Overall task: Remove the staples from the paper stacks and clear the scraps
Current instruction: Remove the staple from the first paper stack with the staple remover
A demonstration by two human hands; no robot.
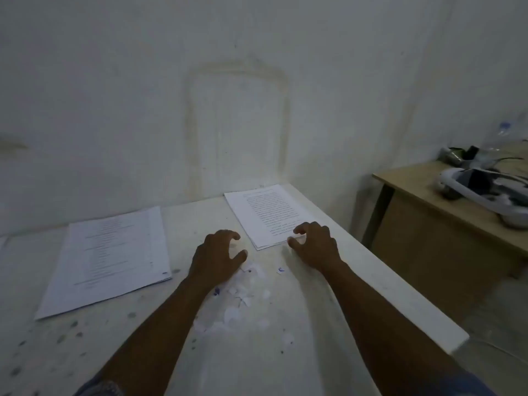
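Note:
Two stacks of printed paper lie on the white table (328,281). The larger stack (108,258) is at the left; the smaller stack (265,215) is at the back right. My right hand (314,247) hovers at the near corner of the smaller stack, fingers loosely curled, thumb and fingertips close to the paper's edge, holding nothing that I can see. My left hand (217,258) is just left of that stack, fingers curled above the table and empty. Torn white paper scraps (243,304) are scattered between my forearms, and a small scrap with blue ink (281,270) lies near my right wrist.
A white wall rises right behind the table. The table's right edge runs diagonally close to my right arm. A wooden desk (428,218) stands further right, carrying a white headset (485,192), a plastic bottle (497,141) and small items.

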